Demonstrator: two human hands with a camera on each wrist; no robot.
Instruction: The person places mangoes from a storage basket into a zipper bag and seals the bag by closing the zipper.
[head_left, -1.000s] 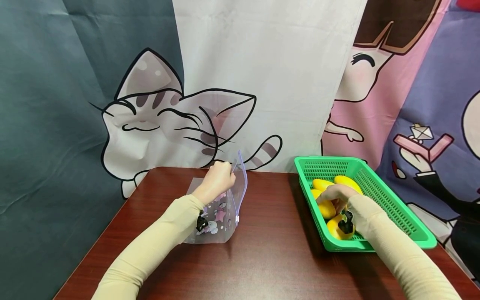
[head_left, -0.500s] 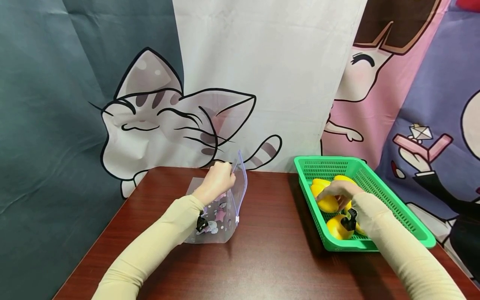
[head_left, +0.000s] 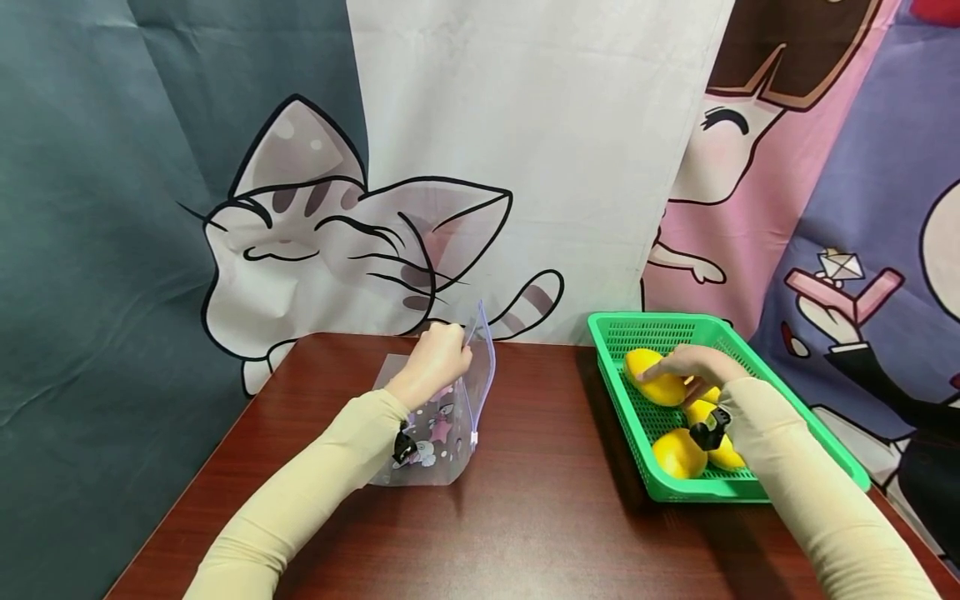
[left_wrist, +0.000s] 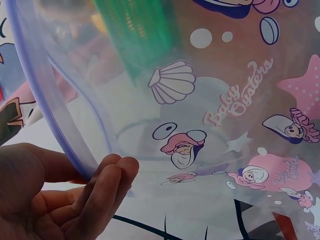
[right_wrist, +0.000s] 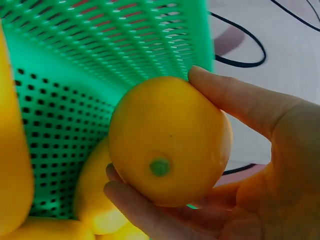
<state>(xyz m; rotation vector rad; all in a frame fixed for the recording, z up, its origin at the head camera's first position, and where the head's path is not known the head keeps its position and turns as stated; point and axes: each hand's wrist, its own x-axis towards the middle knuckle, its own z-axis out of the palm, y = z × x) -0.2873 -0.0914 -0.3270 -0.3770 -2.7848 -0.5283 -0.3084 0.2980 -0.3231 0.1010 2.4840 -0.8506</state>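
My left hand [head_left: 437, 360] pinches the top edge of a clear slider zip bag [head_left: 442, 446] printed with cartoon sea figures. The left wrist view shows the thumb and fingers [left_wrist: 112, 182] on its lilac zip strip [left_wrist: 62, 127], and the mouth gapes there. Over at the right, my right hand [head_left: 697, 367] grips a yellow lemon [head_left: 652, 379] inside a green plastic basket [head_left: 701, 492]. In the right wrist view, thumb and fingers wrap the held lemon [right_wrist: 170, 135], its green stem end facing the camera. Several other lemons [head_left: 678, 454] lie below the hand, partly hidden by it.
Bag and basket stand on a dark red-brown wooden table [head_left: 540, 467], with bare tabletop between them. The basket's slotted walls rise around the lemons. Behind the table hangs a printed cloth backdrop [head_left: 540, 125] with a cartoon cat and figures.
My right hand has drawn back slightly up and right within the basket, and a lemon has shifted with it, uncovering more of the lemons below. The left hand and bag stay put.
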